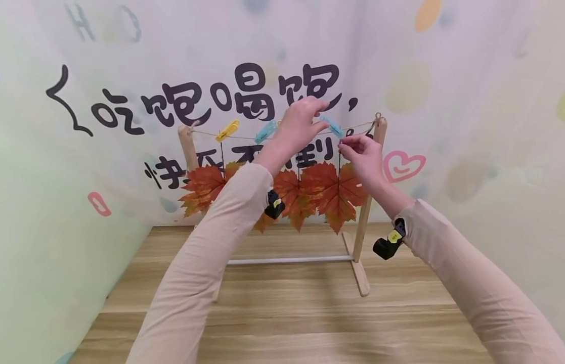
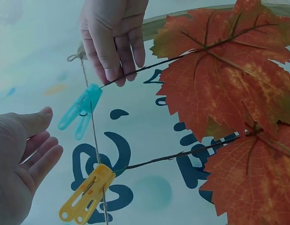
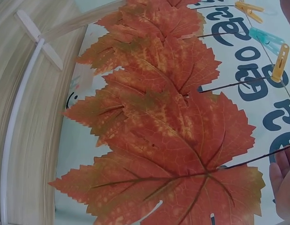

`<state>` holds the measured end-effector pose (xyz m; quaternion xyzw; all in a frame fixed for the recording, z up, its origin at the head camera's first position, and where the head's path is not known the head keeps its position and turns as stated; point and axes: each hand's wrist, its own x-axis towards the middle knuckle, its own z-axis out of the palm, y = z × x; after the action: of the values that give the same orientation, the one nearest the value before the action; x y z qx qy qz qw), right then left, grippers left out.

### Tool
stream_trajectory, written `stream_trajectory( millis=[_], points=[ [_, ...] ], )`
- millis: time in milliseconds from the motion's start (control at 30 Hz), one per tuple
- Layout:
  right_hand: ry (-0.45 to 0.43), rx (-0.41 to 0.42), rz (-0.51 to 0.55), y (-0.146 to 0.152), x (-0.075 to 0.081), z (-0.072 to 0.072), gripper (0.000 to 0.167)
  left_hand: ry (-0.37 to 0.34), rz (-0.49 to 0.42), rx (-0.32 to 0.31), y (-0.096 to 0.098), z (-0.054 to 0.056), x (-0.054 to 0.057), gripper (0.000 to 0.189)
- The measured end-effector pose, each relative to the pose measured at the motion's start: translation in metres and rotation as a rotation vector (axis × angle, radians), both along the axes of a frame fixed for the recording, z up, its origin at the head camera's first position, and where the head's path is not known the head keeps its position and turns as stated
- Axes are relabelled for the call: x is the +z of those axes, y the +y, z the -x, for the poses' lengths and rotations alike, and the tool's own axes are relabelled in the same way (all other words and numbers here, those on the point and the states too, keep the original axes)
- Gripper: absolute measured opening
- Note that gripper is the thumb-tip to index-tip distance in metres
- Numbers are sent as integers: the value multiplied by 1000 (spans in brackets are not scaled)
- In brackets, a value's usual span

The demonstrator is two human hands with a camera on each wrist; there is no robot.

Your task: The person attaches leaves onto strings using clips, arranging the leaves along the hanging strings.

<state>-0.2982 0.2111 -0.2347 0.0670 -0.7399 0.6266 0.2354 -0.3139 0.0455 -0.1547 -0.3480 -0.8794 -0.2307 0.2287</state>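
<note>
Toward the right end of a string, a blue clothespin (image 1: 332, 127) clips the dark stem of an orange-red artificial maple leaf (image 1: 339, 194). My right hand (image 1: 365, 157) pinches that stem just below the clothespin. In the left wrist view, fingers of the right hand (image 2: 114, 42) lie along the stem, close to the blue clothespin (image 2: 81, 110). My left hand (image 1: 300, 124) is beside the clothespin, with its thumb and fingers spread apart and nothing between them. A yellow clothespin (image 2: 88, 194) holds the neighbouring leaf (image 2: 257, 178) by its stem.
The string runs between two wooden posts (image 1: 375, 151) on a wood-grain table (image 1: 282, 313). A white rod (image 1: 291, 261) joins the stand's feet low down. More leaves hang to the left, from a yellow (image 1: 227, 130) and a blue clothespin (image 1: 265, 132). A printed cloth backs everything.
</note>
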Motion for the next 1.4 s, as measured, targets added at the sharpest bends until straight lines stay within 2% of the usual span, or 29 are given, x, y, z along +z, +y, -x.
stream_trajectory(
  millis=[233, 400, 600, 733, 967, 1167, 1400],
  points=[
    [24, -32, -75, 8, -5, -5, 24, 29, -78, -47, -14, -12, -5, 33],
    [59, -37, -102, 20, -9, -10, 23, 3, -95, -84, -31, -16, -17, 27],
    [108, -12, -153, 30, -17, -16, 18, -5, -124, -106, -54, -16, -41, 24],
    [127, 0, -237, 37, -26, -21, 24, 14, -125, -105, -71, -17, -57, 22],
    [121, 18, -391, 52, -48, -34, 24, -23, -128, -76, -104, -25, -86, 22],
    [104, 35, -438, 61, -65, -43, 21, 17, -103, -64, -131, -28, -110, 24],
    [74, 47, -459, 65, -85, -51, 21, -2, -122, -37, -159, -35, -138, 24]
  ],
)
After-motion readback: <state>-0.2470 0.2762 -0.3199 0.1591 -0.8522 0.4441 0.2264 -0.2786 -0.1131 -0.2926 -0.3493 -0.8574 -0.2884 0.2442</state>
